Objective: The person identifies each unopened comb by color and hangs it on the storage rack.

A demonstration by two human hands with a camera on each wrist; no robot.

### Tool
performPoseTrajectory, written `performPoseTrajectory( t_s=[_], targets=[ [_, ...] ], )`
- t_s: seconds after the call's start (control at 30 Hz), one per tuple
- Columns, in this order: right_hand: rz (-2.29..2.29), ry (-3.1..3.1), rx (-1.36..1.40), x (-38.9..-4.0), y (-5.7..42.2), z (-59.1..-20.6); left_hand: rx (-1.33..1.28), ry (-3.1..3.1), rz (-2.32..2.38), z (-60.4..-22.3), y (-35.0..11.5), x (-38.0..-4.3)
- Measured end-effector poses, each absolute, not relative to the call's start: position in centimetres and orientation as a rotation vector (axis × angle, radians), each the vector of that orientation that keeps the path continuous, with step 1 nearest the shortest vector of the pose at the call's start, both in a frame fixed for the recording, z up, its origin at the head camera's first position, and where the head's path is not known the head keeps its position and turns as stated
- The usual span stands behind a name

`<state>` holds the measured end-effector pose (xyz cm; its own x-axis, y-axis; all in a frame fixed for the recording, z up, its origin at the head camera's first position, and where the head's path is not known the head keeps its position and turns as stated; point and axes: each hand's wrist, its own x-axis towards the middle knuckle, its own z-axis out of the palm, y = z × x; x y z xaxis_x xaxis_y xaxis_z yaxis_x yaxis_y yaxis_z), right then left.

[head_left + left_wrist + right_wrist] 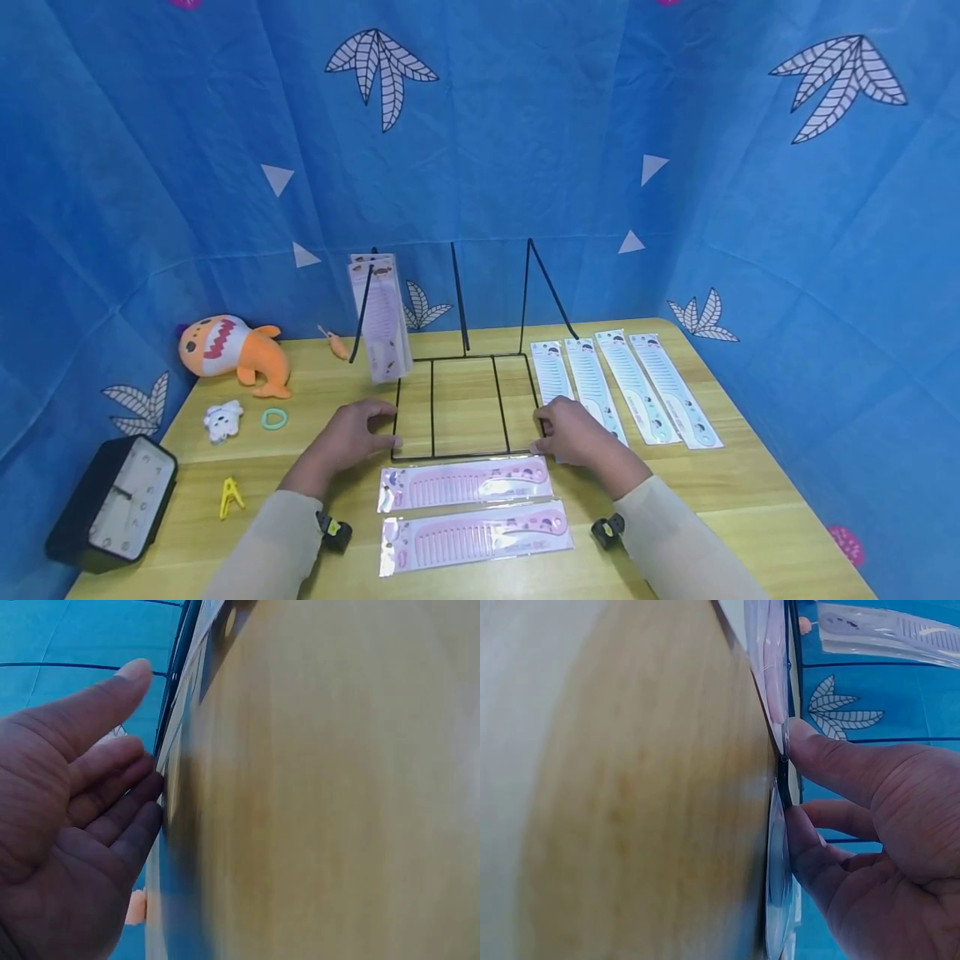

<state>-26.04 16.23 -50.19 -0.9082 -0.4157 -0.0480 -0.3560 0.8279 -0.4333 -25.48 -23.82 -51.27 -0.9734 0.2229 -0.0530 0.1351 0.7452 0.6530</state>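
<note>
A black wire rack (432, 408) stands on the table, its base frame between my two hands. At its left side my left hand (360, 432) has the thumb and fingers spread apart along the wire. The right hand (570, 429) touches the base near its front right corner, thumb and forefinger apart. Packaged pink combs (380, 321) hang on the rack's left prong. In front of the base lie two more packaged pink combs, a nearer comb (472, 537) and a farther comb (465, 483). The right hand partly covers a packaged blue comb (551, 371).
Several packaged blue combs (637, 387) lie at the right. On the left are an orange shark plush (258, 358), a white bear-shaped item (222, 421), a green ring (274, 418), a yellow clip (231, 497) and a black clock (112, 504). Behind hangs a blue curtain (487, 167).
</note>
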Motion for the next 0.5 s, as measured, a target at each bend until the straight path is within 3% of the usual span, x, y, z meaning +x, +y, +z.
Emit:
performPoseTrajectory(
  t_s=[0.5],
  targets=[
    [-0.615,2.88,-0.594,-26.0,16.13,-50.25,0.302,2.814,0.934,-51.52,-23.68,-24.8]
  ],
)
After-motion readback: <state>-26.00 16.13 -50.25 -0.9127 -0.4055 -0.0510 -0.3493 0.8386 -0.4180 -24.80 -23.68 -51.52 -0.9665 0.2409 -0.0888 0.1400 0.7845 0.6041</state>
